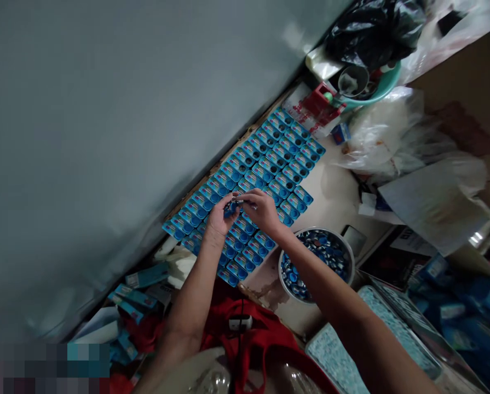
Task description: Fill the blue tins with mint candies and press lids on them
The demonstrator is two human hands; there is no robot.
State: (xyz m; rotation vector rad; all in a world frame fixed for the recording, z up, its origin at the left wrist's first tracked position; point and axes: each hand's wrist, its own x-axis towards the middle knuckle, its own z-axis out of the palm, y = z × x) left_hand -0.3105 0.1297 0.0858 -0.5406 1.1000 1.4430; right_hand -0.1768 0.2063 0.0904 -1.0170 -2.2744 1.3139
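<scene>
My left hand (220, 218) is half curled around a few small round blue-and-silver pieces (229, 207). Close against it, my right hand (263, 209) has its fingers pinched at a small shiny piece, whose exact kind is too small to make out. Both hands hover over rows of blue blister cards (245, 257) laid edge to edge. Each card has a round pocket; those toward the far end look dark inside, the nearer ones plain blue. Under my right forearm stands a round metal bowl (351, 262) full of similar blue-and-silver pieces (322, 246).
A grey wall (105, 109) runs along the left. At the far end are a red holder (321, 101), a turquoise basin (388, 85) and a black plastic bag (376, 33). Clear plastic bags (388, 131) and a dark box (396, 257) lie right; blue cartons (133, 301) lie lower left.
</scene>
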